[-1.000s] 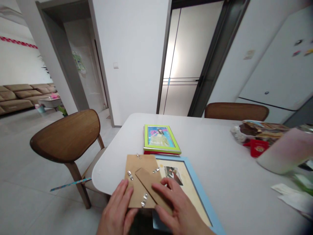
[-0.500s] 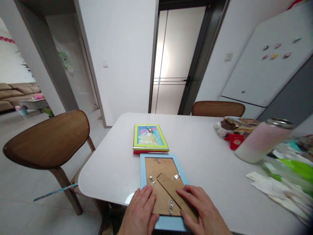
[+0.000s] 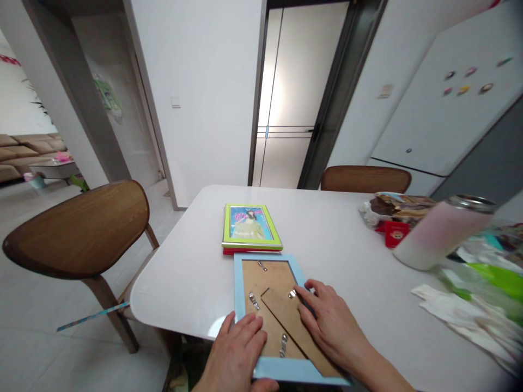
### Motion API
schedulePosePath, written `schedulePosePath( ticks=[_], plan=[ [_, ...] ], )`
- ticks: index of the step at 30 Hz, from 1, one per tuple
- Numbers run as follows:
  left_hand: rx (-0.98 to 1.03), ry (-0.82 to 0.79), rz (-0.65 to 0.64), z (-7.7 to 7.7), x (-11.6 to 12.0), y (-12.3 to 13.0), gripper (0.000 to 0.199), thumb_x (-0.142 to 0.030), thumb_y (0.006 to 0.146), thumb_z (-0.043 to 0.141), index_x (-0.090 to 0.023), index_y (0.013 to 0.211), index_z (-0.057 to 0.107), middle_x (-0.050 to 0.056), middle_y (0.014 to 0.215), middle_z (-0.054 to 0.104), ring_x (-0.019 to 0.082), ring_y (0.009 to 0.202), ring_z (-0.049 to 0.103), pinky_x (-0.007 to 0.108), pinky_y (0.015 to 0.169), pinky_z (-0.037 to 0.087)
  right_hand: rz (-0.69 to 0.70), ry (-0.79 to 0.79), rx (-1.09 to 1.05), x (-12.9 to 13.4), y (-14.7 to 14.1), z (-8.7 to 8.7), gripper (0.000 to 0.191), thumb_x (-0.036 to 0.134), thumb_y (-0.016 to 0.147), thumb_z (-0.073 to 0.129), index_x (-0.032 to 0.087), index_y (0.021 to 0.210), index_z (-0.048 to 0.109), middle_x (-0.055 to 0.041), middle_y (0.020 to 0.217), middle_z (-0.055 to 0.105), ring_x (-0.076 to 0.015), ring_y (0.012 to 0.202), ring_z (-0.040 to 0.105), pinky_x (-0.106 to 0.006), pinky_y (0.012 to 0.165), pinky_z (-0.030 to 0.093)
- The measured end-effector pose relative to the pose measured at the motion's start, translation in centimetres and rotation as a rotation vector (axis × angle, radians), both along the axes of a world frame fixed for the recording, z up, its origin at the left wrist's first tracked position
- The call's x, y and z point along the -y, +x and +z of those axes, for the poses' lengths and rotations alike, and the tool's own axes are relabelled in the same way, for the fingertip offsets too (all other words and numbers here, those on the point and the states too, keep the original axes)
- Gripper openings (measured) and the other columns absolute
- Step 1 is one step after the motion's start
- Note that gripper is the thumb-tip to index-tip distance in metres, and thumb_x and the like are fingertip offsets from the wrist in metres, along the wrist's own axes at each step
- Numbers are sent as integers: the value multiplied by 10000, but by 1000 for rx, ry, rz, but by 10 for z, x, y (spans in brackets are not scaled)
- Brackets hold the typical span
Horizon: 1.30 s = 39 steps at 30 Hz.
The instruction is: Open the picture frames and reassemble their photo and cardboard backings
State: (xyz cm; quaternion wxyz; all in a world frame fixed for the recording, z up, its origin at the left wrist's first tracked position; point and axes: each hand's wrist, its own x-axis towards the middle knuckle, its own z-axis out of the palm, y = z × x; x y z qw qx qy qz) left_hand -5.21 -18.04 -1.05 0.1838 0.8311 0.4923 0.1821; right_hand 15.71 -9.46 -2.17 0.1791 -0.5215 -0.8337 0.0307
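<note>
A light blue picture frame (image 3: 239,288) lies face down at the table's near edge. Its brown backing board (image 3: 255,275) carries several small metal clips and a stand flap (image 3: 281,318). My left hand (image 3: 239,348) rests over the frame's lower left corner, fingers stretched across the edge onto the board, thumb by the near rim. My right hand (image 3: 333,321) lies over the right side, its fingers apart and slightly bent. One fingertip touches the right metal clip (image 3: 292,294), and the thumb is on the flap. Just beyond lies a green picture frame (image 3: 275,234) with a princess picture, stacked on something red.
On the right of the white table (image 3: 327,234) are a pink and white tumbler (image 3: 441,234), a red packet (image 3: 395,234), a snack bag (image 3: 402,204), white gloves or cloth (image 3: 457,313) and green plastic wrapping (image 3: 498,280). Wooden chairs stand at the left (image 3: 81,228) and far side (image 3: 365,178).
My right hand has moved up along the frame's right side, and its fingertip now reaches the right clip. The lower end of the flap has come into view. My left hand has shifted slightly.
</note>
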Motion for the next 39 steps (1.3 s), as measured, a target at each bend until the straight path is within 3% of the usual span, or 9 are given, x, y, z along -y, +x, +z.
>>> schedulePosePath(
  ticks=[10, 14, 16, 20, 27, 31, 35, 39],
  plan=[
    [-34, -83, 42, 13, 2, 4, 521, -379, 646, 630, -168, 1107, 509, 118, 1231, 459, 292, 1130, 409, 511, 955, 263, 50, -129, -72, 0, -2, 5, 300, 247, 795, 325, 168, 938, 576, -95, 980, 467, -178, 882, 488, -322, 803, 410],
    [-65, -136, 60, 19, 3, 6, 514, -366, 661, 617, -171, 1122, 498, 116, 1247, 439, 279, 1150, 387, 495, 974, 237, 73, -25, -66, 8, 0, 4, 304, 253, 778, 377, 164, 997, 569, -122, 1052, 476, -215, 964, 462, -381, 842, 387],
    [-69, -139, 60, 20, 3, 6, 514, -350, 662, 619, -166, 1126, 495, 116, 1249, 437, 274, 1152, 385, 491, 979, 232, 172, 20, -60, 18, -1, 6, 296, 246, 767, 409, 205, 1010, 572, -110, 1107, 476, -233, 1026, 428, -414, 868, 359],
    [-91, -135, 51, 19, 3, 6, 514, -342, 672, 603, -160, 1138, 482, 109, 1258, 427, 266, 1158, 378, 487, 982, 231, 462, -66, -50, 41, -6, 14, 283, 210, 761, 429, 303, 973, 592, -45, 1103, 517, -205, 1019, 443, -377, 860, 363],
    [-84, -148, 59, 18, 4, 5, 519, -380, 678, 595, -182, 1142, 475, 81, 1268, 423, 236, 1169, 366, 452, 999, 214, 580, -23, 18, 46, -1, 15, 306, 230, 764, 439, 282, 1044, 553, -56, 1162, 496, -223, 1044, 419, -398, 856, 345],
    [-61, -189, 69, 19, 4, 5, 531, -394, 674, 599, -196, 1149, 470, 73, 1277, 410, 228, 1177, 356, 443, 1007, 192, 570, -46, -12, 42, -9, 21, 274, 223, 769, 433, 254, 1008, 562, -63, 1090, 525, -207, 976, 448, -369, 819, 371],
    [-49, -183, 58, 16, 3, 4, 560, -385, 665, 605, -184, 1165, 456, 82, 1286, 396, 236, 1182, 345, 441, 1011, 181, 455, -78, -85, 30, -35, 25, 317, 186, 792, 382, 203, 1080, 513, -81, 1006, 547, -184, 896, 469, -346, 795, 377],
    [-50, -193, 44, 15, 1, 3, 592, -372, 657, 617, -181, 1186, 432, 95, 1286, 394, 243, 1185, 339, 457, 1002, 187, 378, -106, -1, 14, -60, 22, 270, 188, 799, 377, 204, 998, 559, -75, 968, 540, -187, 882, 445, -332, 758, 355]
  ],
)
